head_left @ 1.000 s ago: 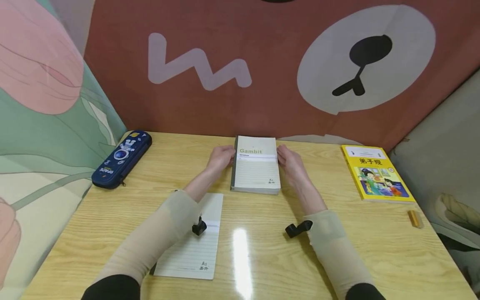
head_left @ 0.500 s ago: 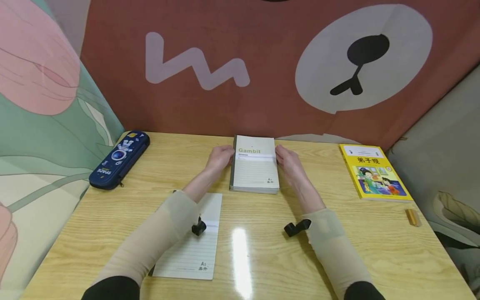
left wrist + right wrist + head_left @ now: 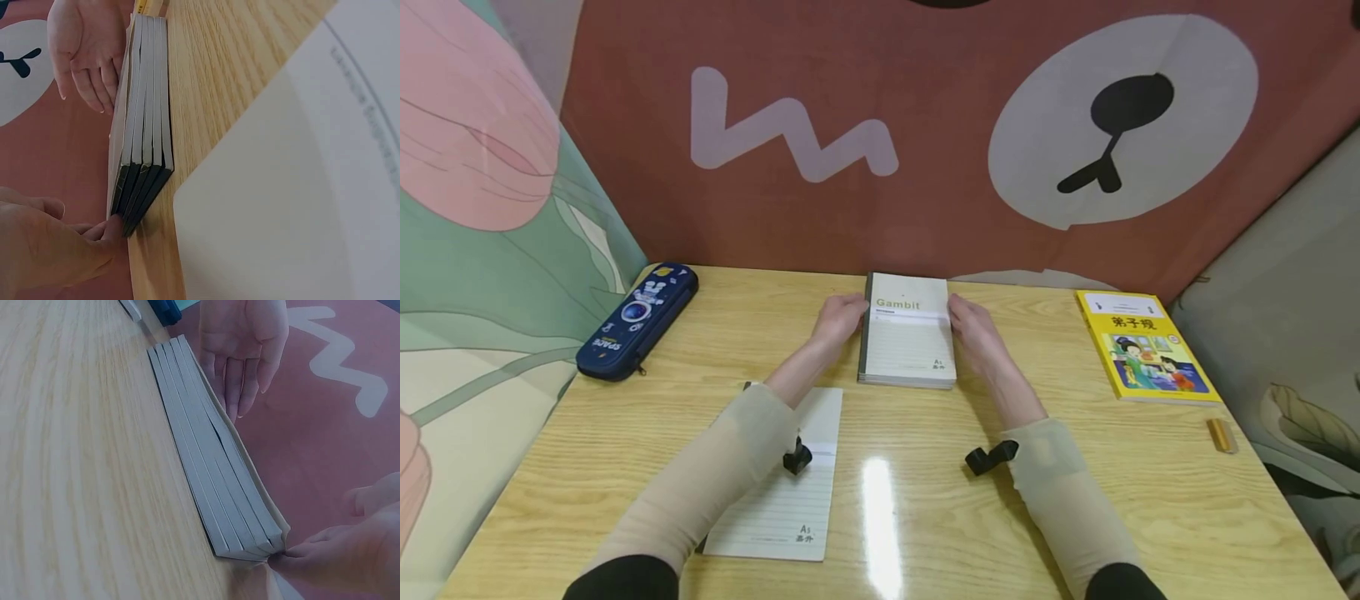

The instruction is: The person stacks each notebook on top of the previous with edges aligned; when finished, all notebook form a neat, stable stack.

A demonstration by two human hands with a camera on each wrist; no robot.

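Note:
A neat stack of several notebooks point(image 3: 908, 343) lies at the back middle of the table, the top one marked "Gambit". Along its dark spine side, my left hand point(image 3: 839, 322) touches the edge with its fingertips. My right hand point(image 3: 974, 327) rests its fingers against the opposite page edge. Both wrist views show the other hand's palm turned toward the stack, fingers fairly straight: the right palm point(image 3: 90, 47) and the left palm point(image 3: 240, 347). The layers of the stack point(image 3: 209, 456) sit nearly flush. A single notebook point(image 3: 782, 508) lies nearer, partly hidden under my left forearm.
A navy pencil case point(image 3: 636, 321) lies at the back left of the wooden table point(image 3: 925, 500). On the right are a yellow book point(image 3: 1150, 346) and a small brownish-gold object point(image 3: 1222, 436). A brown printed wall covering point(image 3: 820, 221) borders the back edge.
The head view has shifted slightly. Both hands stay at the two sides of the notebook stack, with no clear movement of the stack or other things.

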